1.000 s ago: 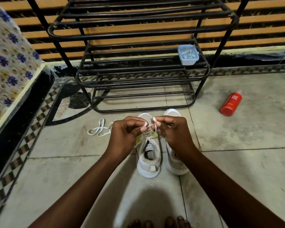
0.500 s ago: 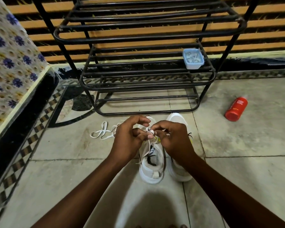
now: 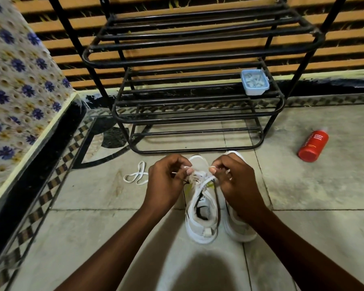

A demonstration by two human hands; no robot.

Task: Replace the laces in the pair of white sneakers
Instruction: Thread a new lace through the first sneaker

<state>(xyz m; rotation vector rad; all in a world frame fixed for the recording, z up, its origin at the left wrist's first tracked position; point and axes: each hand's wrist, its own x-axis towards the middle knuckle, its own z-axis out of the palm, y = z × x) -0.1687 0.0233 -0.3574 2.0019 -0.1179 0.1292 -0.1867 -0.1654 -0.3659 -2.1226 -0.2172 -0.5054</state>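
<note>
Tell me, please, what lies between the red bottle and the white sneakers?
Only bare floor tiles, in the head view, separate the red bottle from the white sneakers.

Sneakers (image 3: 199,235) white, black and yellow-green trim; lace (image 3: 204,182) white; loose lace (image 3: 136,175) white. Rack (image 3: 198,56) black. Tub (image 3: 254,86) pale blue. Bottle (image 3: 312,145) red, white lettering. Floor (image 3: 324,185) grey tile, black-and-tan checker border along left edge. Cloth (image 3: 19,80) cream, blue flowers. Wall (image 3: 345,17) orange-and-black stripes.

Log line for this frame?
phase: lacing | left hand: pinches lace | right hand: pinches lace | sneaker: on floor, below hands | loose lace: floor, left of sneaker
</note>
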